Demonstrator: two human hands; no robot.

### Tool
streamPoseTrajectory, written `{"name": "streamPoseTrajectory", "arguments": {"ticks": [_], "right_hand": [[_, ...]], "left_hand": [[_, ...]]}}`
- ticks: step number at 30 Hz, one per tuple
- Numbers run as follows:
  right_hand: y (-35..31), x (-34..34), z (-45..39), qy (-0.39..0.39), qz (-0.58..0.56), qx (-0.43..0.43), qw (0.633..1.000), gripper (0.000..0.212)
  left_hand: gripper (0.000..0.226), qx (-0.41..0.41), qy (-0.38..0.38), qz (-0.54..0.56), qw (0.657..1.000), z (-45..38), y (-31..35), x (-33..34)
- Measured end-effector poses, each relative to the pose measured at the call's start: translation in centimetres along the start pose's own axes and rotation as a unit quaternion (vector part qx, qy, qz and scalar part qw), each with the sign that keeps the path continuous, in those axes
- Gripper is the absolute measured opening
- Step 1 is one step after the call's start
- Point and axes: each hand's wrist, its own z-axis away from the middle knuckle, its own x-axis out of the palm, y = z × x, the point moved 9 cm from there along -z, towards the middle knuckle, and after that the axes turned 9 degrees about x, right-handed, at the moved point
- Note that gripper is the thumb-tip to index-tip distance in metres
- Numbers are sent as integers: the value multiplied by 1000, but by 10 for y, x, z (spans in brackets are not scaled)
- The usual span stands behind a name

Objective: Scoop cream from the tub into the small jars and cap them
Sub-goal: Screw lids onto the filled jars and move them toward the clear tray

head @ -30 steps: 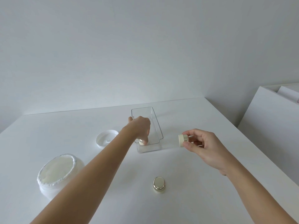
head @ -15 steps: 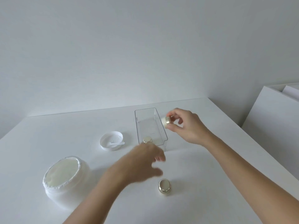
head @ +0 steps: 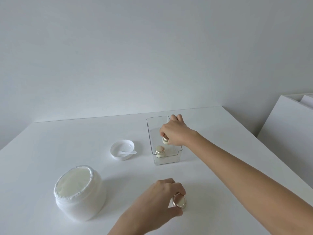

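Note:
A big white tub of cream stands open at the near left of the table. Its white lid lies upside down farther back, with a small white spatula resting in it. A clear plastic bin holds one gold-capped jar near its front. My right hand reaches into the bin, its fingers closed on a second capped jar. My left hand grips a third gold-capped jar that sits on the table near me.
The white table ends at a wall behind. White panels lean beyond its right edge.
My right hand carried its jar from above the table down into the bin. My left hand left the bin, drew back toward me and closed on the jar on the table.

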Motion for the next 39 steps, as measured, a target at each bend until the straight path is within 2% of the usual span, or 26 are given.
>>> {"name": "streamPoseTrajectory", "arguments": {"ticks": [8,14,18,22,24,27,31,35,39], "right_hand": [[-4,11,-3,-12,59,11,998,31],[-2,9,1,-16,34,12,999,41],[7,-21,21,52,-37,21,998,44],[25,-51,75,150,-146,45,977,31],[28,-52,109,175,-214,52,960,25],[17,-27,150,136,-326,55,934,21],[-7,24,175,58,-368,67,926,32],[-22,59,179,-28,-357,84,930,50],[-33,72,180,-43,-268,83,959,57]], "left_hand": [[24,15,11,-5,1000,6,0,-5],[23,50,54,13,997,10,8,-26],[20,48,87,5,995,6,6,-60],[26,21,146,-24,989,-9,-10,-110],[29,-2,159,-39,986,-25,-24,-130],[26,-31,151,-56,986,-55,-46,-144],[24,-67,87,-99,989,-97,-71,-135],[22,-95,30,-140,985,-121,-94,-115],[28,-111,-2,-185,976,-130,-110,-101]]}}
